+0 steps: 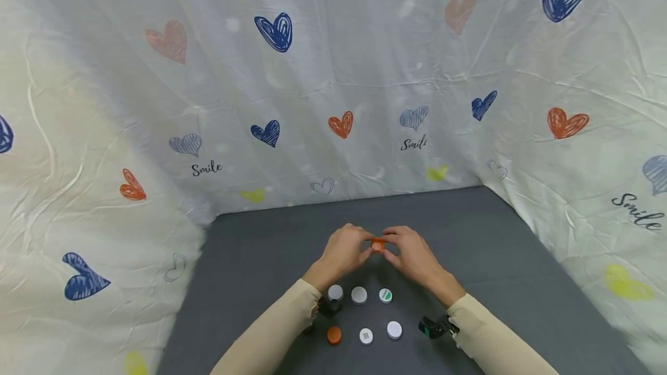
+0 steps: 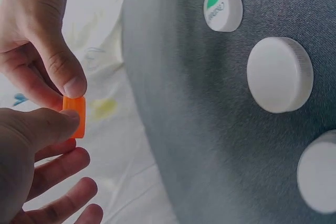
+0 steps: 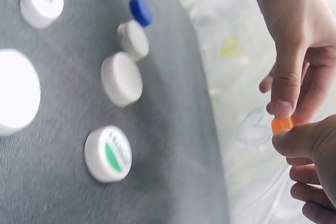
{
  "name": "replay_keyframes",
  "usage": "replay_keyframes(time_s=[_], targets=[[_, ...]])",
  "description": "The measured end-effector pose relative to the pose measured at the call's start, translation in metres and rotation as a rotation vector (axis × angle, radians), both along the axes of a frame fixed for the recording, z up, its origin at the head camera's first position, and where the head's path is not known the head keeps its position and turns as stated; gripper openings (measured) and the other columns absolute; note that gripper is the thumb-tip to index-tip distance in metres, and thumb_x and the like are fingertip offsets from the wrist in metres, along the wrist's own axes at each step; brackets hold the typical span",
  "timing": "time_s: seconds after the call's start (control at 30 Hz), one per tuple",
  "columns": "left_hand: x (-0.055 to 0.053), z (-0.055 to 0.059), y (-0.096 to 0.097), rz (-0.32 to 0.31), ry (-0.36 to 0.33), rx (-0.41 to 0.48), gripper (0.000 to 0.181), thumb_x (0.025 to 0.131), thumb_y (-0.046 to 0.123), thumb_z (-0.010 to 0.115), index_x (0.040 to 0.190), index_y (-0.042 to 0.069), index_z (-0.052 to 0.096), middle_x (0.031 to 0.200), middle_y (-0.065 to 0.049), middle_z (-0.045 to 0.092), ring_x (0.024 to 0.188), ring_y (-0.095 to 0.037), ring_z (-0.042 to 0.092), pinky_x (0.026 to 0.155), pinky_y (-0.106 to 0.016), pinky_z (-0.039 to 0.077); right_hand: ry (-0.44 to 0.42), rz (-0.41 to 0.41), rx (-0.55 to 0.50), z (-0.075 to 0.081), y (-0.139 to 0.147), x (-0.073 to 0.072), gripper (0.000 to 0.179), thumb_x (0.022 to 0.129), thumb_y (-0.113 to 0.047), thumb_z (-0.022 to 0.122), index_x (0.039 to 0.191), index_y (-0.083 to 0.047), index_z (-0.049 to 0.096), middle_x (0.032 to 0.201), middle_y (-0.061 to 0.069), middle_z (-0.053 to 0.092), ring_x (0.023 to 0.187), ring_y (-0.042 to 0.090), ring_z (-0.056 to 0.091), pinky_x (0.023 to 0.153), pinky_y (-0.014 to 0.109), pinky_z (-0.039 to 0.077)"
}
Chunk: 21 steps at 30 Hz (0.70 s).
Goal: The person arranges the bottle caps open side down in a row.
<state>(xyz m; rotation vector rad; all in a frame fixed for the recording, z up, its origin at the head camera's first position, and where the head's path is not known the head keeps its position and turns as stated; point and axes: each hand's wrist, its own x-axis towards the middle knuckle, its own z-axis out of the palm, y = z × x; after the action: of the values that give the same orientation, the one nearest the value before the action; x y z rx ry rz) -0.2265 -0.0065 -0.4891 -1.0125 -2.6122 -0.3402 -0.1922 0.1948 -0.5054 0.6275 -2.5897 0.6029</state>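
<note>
An orange bottle cap [image 1: 377, 245] is raised above the far part of the grey table. My left hand [image 1: 342, 253] pinches its left side between thumb and fingers, and my right hand [image 1: 415, 256] pinches its right side. In the left wrist view both thumbs press on the orange cap [image 2: 74, 118], while the lower fingers of the left hand stand loosely spread. The right wrist view shows only a small part of the cap [image 3: 282, 125] between the two thumbs; fingers hide the rest.
On the grey table [image 1: 260, 259], nearer my body, lie several caps: white ones [image 1: 359, 295], one with a green mark [image 1: 385, 296], one with a grey square [image 1: 366, 336], and another orange one [image 1: 334, 335]. A blue cap [image 3: 141, 11] appears beyond the white ones. A heart-patterned cloth [image 1: 323, 74] hangs around the table.
</note>
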Motion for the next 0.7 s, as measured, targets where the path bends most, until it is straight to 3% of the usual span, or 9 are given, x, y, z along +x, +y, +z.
replay_keyframes(time_s=[0.27,0.4,0.7], targets=[[0.022,0.015,-0.025,-0.004,0.043,0.033,0.023,0.089,0.039,0.076,0.106,0.024,0.078,0.102,0.008,0.075,0.092,-0.014,0.064,0.076,-0.032,0.056,0.08,0.087,-0.005,0.02,-0.016,0.015,0.026,0.085,-0.029,0.082,0.108,-0.016,0.079,0.118,0.009,0.07,0.112,0.027,0.065,0.089,0.049,0.055],[0.033,0.02,-0.037,-0.01,0.059,0.047,0.026,0.089,0.042,0.075,0.107,0.023,0.078,0.103,0.007,0.075,0.095,-0.014,0.064,0.08,-0.032,0.056,0.08,0.12,-0.018,0.026,-0.023,0.023,0.028,0.085,-0.029,0.082,0.109,-0.015,0.078,0.12,0.009,0.069,0.114,0.027,0.064,0.091,0.05,0.054],[0.051,0.021,-0.058,-0.062,0.122,0.132,0.025,0.085,0.037,0.08,0.105,0.022,0.078,0.099,0.007,0.074,0.092,-0.013,0.063,0.078,-0.031,0.056,0.069,0.162,-0.016,0.029,-0.034,0.035,0.03,0.085,-0.029,0.082,0.112,-0.017,0.078,0.124,0.003,0.068,0.118,0.022,0.062,0.093,0.045,0.054]])
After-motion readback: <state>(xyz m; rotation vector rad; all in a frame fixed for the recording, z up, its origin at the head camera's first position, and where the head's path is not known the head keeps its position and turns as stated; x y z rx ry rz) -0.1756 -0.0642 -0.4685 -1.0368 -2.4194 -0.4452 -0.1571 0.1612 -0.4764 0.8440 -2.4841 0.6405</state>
